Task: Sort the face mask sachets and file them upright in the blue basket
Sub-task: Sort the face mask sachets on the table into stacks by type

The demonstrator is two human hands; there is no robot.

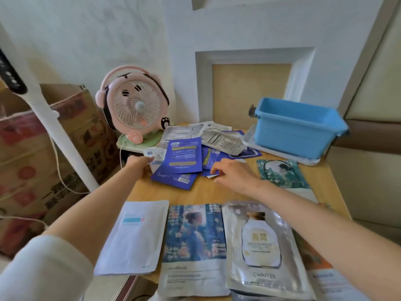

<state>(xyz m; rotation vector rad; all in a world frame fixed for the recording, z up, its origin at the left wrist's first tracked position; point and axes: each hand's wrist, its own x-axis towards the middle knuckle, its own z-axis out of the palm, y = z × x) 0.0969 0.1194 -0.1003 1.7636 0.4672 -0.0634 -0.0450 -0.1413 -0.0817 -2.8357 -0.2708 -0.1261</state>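
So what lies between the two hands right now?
A loose pile of blue sachets on the table fills the stretch between the left hand and the right hand; the head view shows it.

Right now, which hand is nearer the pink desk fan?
Left. The left hand grips a white sachet in front of the pink desk fan; the right hand is farther right, beyond the blue sachets.

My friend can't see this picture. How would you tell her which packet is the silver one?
Find the wooden table and look along its near edge, where big sachets lie flat in a row. The silver sachet lies just right of the lady-in-blue sachet; unlike its neighbours, it is shiny and shows a white bottle.
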